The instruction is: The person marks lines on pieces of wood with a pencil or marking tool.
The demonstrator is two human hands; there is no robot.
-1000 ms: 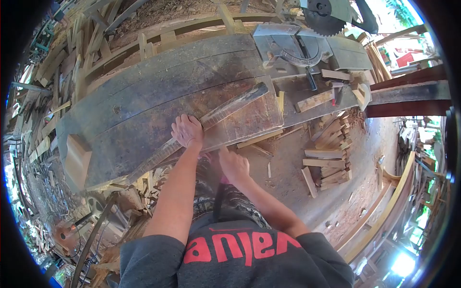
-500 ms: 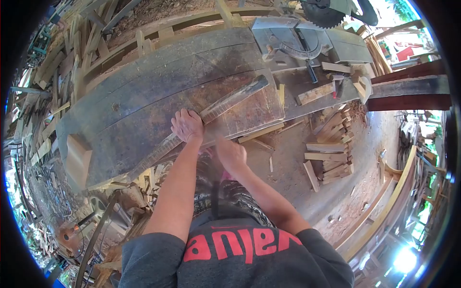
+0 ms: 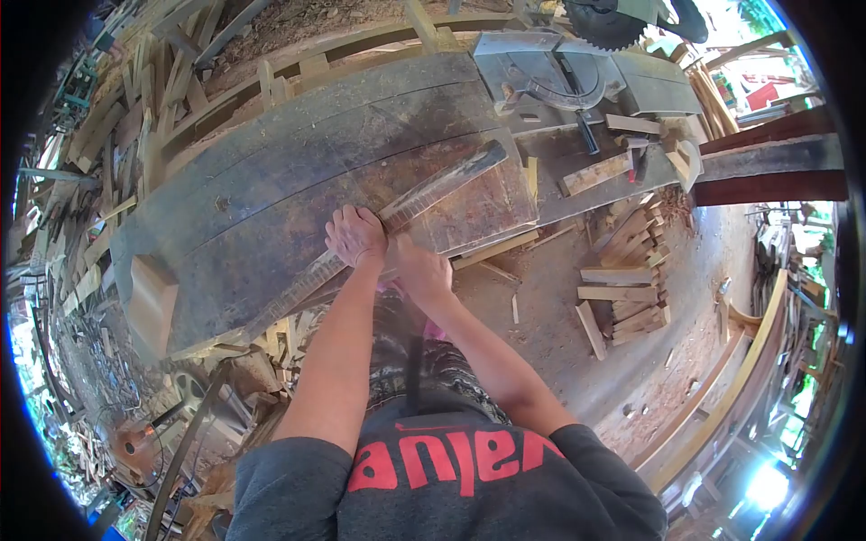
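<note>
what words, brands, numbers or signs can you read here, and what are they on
"value": red letters on the dark shirt, upside down in this view; the "v" is partly lost in a fold.
Saw: no lettering readable.
Long wooden strip: fine marks across it, too small to read as numbers or words.

Worn wooden workbench (image 3: 271, 180), long slanting batten (image 3: 447, 186), pale wood block (image 3: 153, 305).

A woodworking workshop: a round saw blade (image 3: 603, 25) at one o'clock, a worn wooden bench (image 3: 298, 180) at eleven, stacked wood offcuts (image 3: 631, 288) at three.
</note>
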